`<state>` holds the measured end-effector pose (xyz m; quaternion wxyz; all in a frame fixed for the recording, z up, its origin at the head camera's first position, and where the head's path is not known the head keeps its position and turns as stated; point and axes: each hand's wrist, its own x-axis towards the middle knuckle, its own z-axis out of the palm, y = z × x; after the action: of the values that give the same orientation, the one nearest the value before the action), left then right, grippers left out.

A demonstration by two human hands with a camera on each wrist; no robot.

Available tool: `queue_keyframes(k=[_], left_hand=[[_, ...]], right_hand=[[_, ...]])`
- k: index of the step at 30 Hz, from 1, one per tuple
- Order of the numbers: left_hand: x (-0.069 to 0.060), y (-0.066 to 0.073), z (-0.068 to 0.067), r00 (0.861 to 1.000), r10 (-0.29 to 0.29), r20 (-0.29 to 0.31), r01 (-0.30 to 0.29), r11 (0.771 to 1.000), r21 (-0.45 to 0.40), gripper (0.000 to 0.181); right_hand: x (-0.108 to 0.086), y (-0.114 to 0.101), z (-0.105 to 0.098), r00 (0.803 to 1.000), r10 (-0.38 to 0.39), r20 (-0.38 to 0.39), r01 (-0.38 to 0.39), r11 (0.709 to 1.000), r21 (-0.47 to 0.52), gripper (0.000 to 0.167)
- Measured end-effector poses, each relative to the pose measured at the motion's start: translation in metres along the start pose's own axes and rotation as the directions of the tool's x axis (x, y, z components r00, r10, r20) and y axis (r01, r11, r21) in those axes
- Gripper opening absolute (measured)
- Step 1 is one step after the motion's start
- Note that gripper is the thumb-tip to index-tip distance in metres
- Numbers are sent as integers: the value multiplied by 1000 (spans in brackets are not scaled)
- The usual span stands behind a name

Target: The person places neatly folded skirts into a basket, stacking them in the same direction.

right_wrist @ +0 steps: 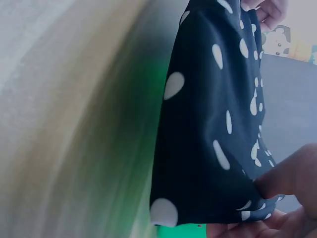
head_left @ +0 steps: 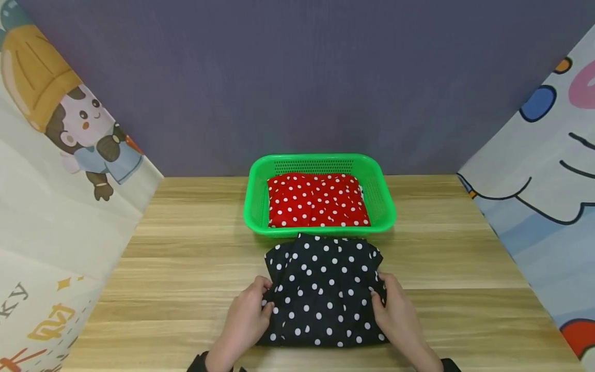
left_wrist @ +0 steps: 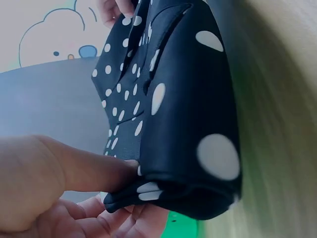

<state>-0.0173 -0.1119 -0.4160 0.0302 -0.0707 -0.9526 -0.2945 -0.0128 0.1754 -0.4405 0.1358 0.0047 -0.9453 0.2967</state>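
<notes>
A folded black cloth with white polka dots (head_left: 321,294) is held at its two sides, just in front of a green basket (head_left: 388,214). My left hand (head_left: 248,315) pinches its left edge, thumb on top and fingers beneath, as the left wrist view shows with the folded layers (left_wrist: 198,109). On the opposite side my right hand (head_left: 400,315) pinches the right edge in the same way; the cloth's near side (right_wrist: 198,124) looks raised off the table in the right wrist view. Inside the basket lies a folded red cloth with white dots (head_left: 318,201).
The wooden table (head_left: 186,248) extends to both sides of the basket. A dark grey-blue panel (head_left: 297,77) stands behind it. Cartoon-printed sheets flank the table at left (head_left: 60,222) and right (head_left: 534,170).
</notes>
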Motion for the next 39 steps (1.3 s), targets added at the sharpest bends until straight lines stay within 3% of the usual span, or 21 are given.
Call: queue_keyframes(k=[4,12,17,24,31,39], left_hand=[[0,4,-7,1000,3,-6,-3,1000,-5,32],[13,10,-17,997,54,-57,-55,998,-9,32],[32,12,-19,991,71,-115,-74,997,-22,32],[61,14,-25,972,121,-199,-133,990,-46,32],[89,16,-33,982,82,-173,-99,991,-92,31],[120,17,-39,983,76,-170,-92,992,-90,29]], right_hand=[[2,-5,-6,997,-37,-64,37,999,8,37],[19,-8,-13,994,-59,-92,61,998,21,36],[40,-10,-17,991,-79,-104,82,996,26,35],[76,-12,-21,991,-106,-78,109,994,32,35],[108,-15,-22,986,-143,-83,148,988,49,34],[139,-17,-22,979,-185,-82,189,981,38,33]])
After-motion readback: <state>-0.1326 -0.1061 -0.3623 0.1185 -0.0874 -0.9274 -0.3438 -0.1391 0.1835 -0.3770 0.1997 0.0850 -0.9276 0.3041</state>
